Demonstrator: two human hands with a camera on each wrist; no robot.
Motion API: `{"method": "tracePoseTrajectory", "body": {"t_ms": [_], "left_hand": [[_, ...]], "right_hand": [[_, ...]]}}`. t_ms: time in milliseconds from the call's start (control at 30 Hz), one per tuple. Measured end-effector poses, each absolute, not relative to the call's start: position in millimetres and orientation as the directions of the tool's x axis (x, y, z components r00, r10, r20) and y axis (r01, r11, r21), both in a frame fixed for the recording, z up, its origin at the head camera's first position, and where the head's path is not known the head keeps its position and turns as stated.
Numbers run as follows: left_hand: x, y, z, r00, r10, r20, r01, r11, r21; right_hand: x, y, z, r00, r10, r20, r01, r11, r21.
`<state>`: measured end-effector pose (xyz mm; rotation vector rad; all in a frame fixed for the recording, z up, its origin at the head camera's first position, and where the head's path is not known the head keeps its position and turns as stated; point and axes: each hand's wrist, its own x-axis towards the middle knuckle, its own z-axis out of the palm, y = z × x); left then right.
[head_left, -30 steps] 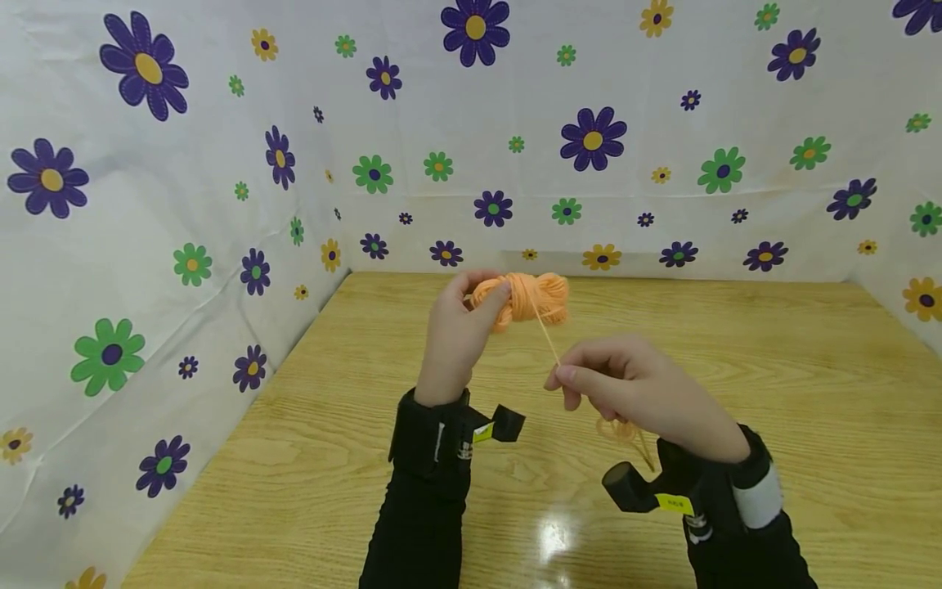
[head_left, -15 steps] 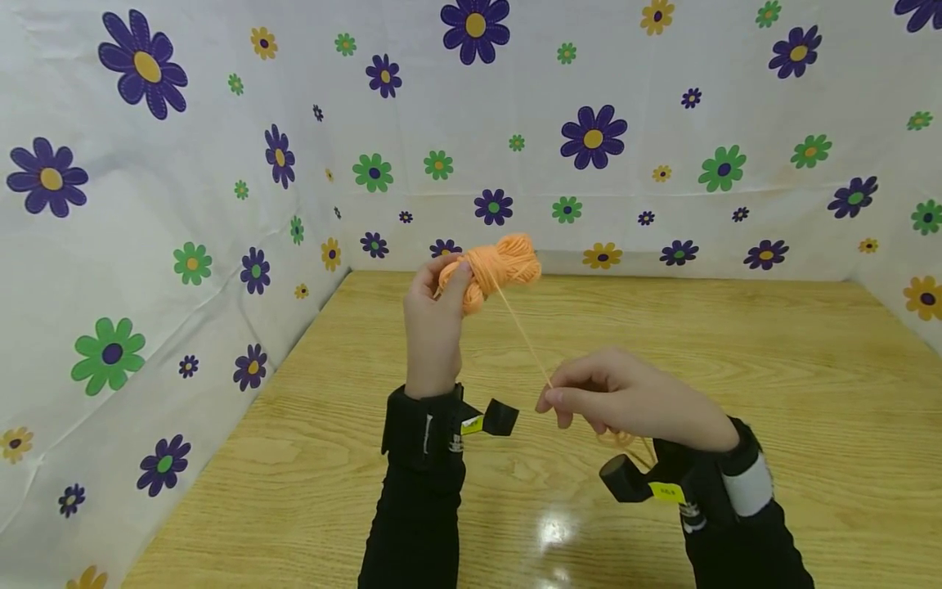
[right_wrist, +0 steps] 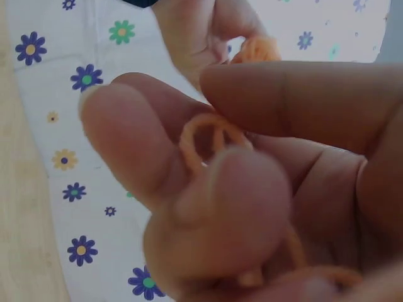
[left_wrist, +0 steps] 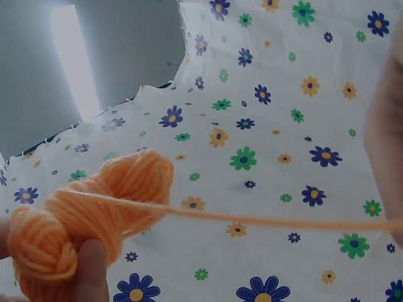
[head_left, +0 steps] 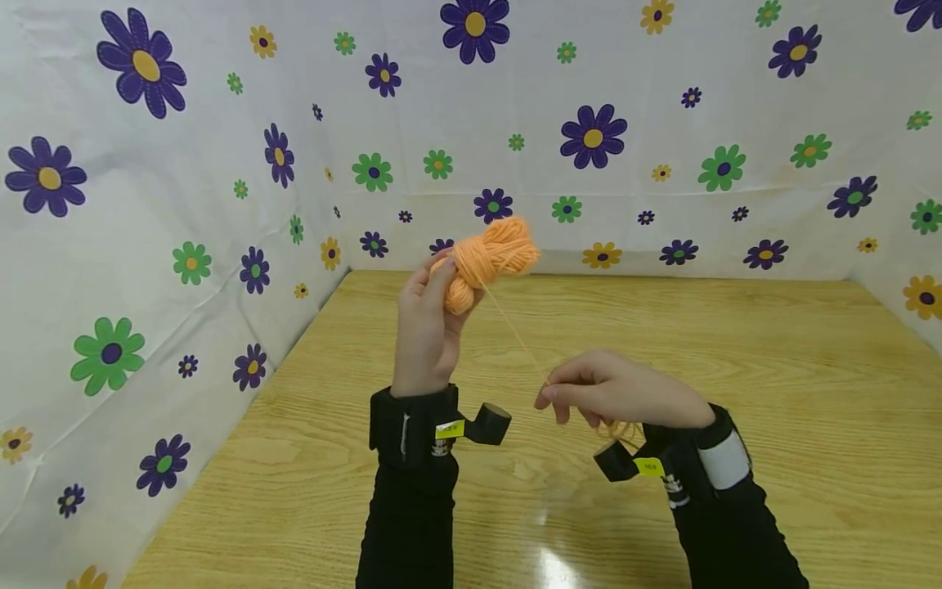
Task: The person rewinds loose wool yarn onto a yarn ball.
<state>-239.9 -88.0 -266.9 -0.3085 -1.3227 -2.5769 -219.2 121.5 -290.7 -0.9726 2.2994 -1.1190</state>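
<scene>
Head view: I log my left hand (head_left: 425,327) gripping a small orange wool skein (head_left: 489,255) raised above the pale wooden table (head_left: 773,368), while my right hand (head_left: 621,397) pinches its taut strand (head_left: 515,331).

Left wrist: thumb clamps the skein (left_wrist: 82,214); right wrist: curled fingers (right_wrist: 138,145) enclose a loop (right_wrist: 211,135), so I judge unwinding is in hand, needing steady pull next.

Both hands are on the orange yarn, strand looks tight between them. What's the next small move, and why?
Probably draw the right hand a little further from the yarn bundle to pull off more strand. The left hand grips the bundle up off the table, the strand runs taut between them, and the right fingers pinch it with loops gathered in the palm.
</scene>
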Motion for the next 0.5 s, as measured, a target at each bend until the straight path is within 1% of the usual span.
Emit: {"method": "tracePoseTrajectory", "body": {"t_ms": [133, 200, 333, 433, 500], "left_hand": [[-234, -90, -264, -0.963, 0.023, 0.268, 0.2, -0.608, 0.769], [-232, -91, -263, -0.96, 0.105, 0.261, 0.148, -0.6, 0.786], [-230, -92, -264, -0.916, 0.291, 0.277, 0.091, -0.522, 0.848], [-230, -91, -265, -0.869, 0.406, 0.283, 0.089, -0.433, 0.897], [-230, -91, -265, -0.845, 0.461, 0.272, 0.096, -0.37, 0.924]], "right_hand": [[-226, 123, -295, -0.684, -0.725, -0.075, -0.383, 0.445, -0.81], [-230, 125, -297, -0.691, -0.718, -0.082, -0.37, 0.45, -0.813], [-237, 130, -301, -0.712, -0.699, -0.074, -0.345, 0.44, -0.829], [-241, 135, -303, -0.739, -0.672, -0.051, -0.318, 0.415, -0.852], [-242, 140, -304, -0.764, -0.645, -0.034, -0.296, 0.396, -0.869]]}}
